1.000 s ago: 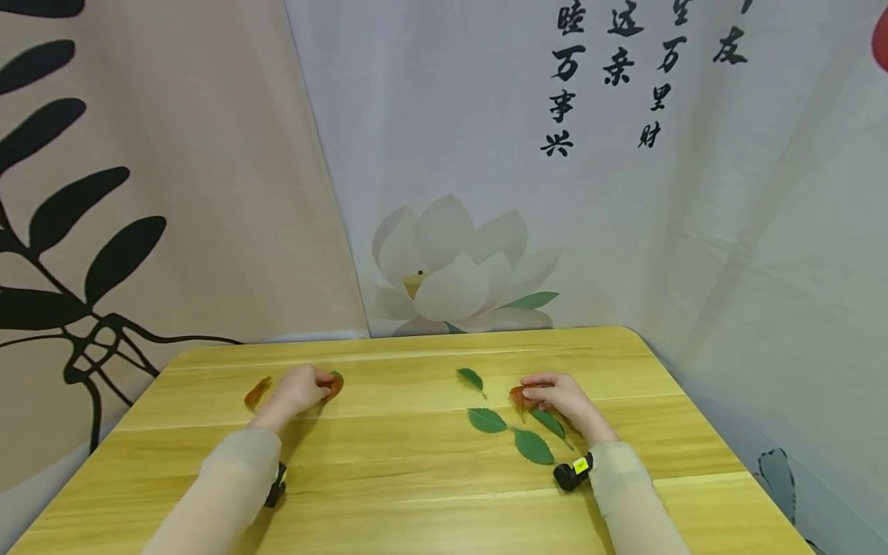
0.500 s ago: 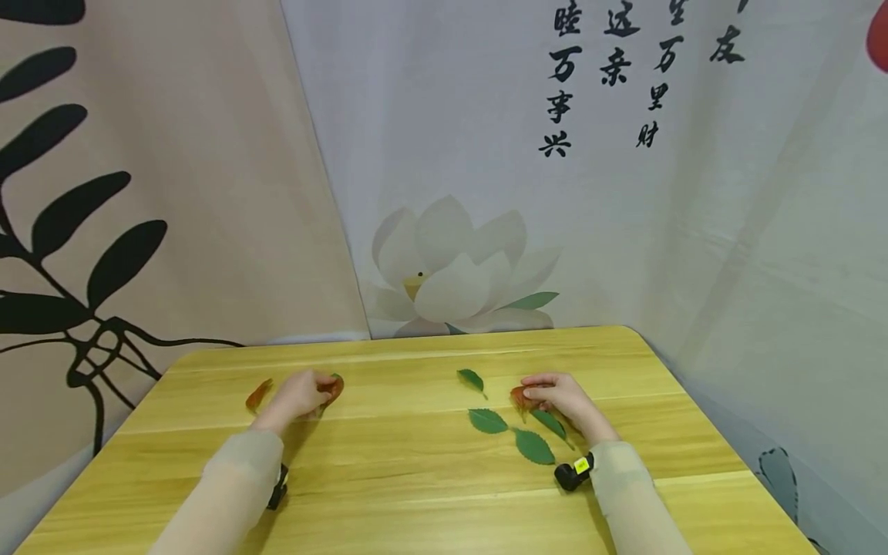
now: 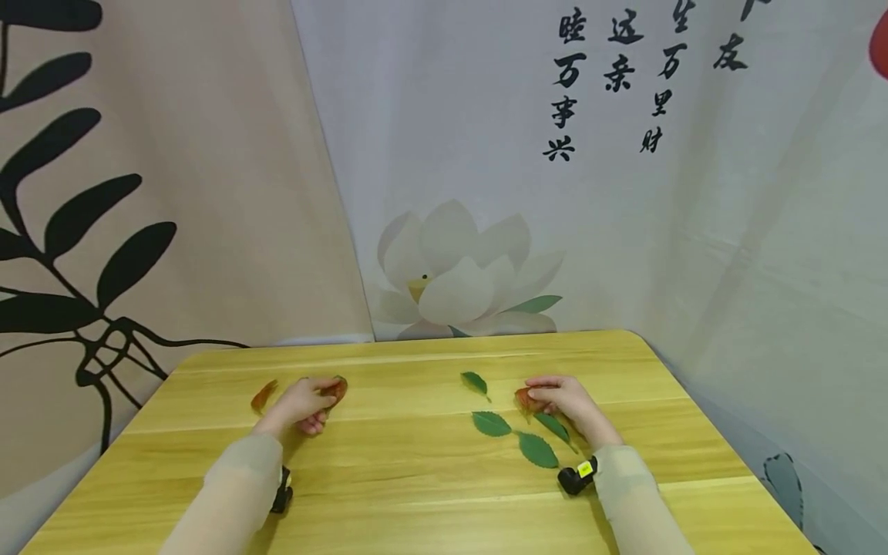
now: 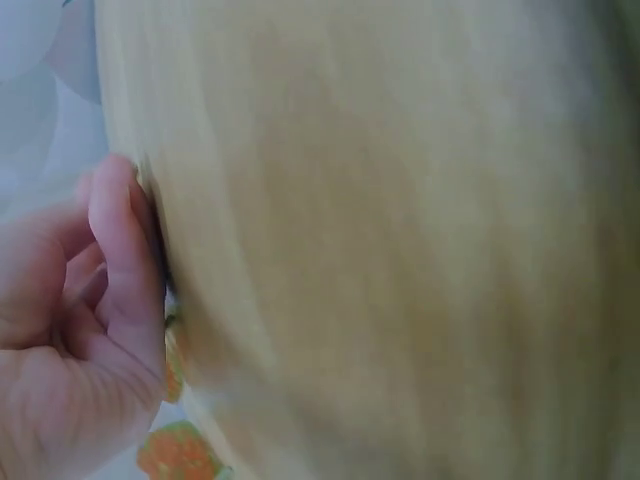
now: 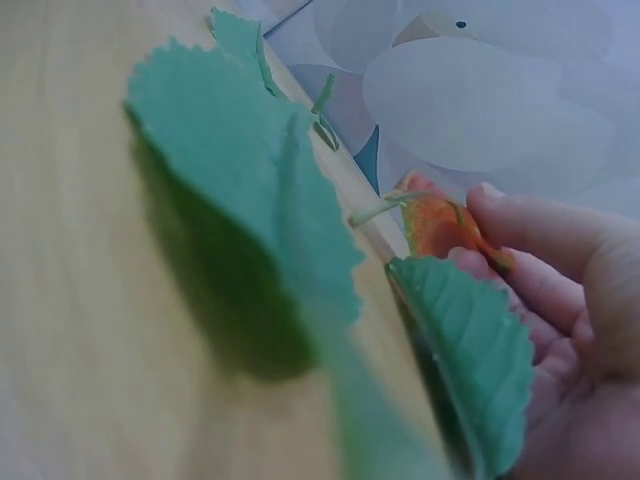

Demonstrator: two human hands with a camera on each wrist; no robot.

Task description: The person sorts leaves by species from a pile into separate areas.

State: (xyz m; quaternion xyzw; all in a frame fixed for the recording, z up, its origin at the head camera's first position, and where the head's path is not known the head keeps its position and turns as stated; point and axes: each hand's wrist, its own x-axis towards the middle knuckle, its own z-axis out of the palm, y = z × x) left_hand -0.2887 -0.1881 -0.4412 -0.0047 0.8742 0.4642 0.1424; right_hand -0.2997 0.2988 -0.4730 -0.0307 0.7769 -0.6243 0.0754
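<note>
In the head view my left hand [image 3: 305, 405] pinches a reddish-brown leaf [image 3: 338, 391] near the table's far left. Its lower fingers are curled under. A second reddish leaf [image 3: 264, 397] lies left of that wrist. Between thumb and forefinger, my right hand [image 3: 565, 401] holds a red-orange leaf [image 3: 523, 398], also seen as an orange leaf [image 5: 440, 225] in the right wrist view. Just below that hand lies a green leaf [image 3: 551, 424]. Two more green leaves [image 3: 491, 423] [image 3: 537, 449] lie left of it. In the left wrist view, the curled left fingers [image 4: 125, 230] largely hide what they grip.
Farther back on the yellow wooden table [image 3: 388, 478] lies another green leaf [image 3: 475, 381]. A printed cloth [image 3: 458, 116] hangs behind the table. Small black cameras [image 3: 577, 476] sit at both wrists. Orange patches [image 4: 180, 452] show beside the left hand in its wrist view.
The left hand has turned slightly, so its curled lower fingers now show. The head view has shifted a little. The right hand and the leaves on the table keep their places.
</note>
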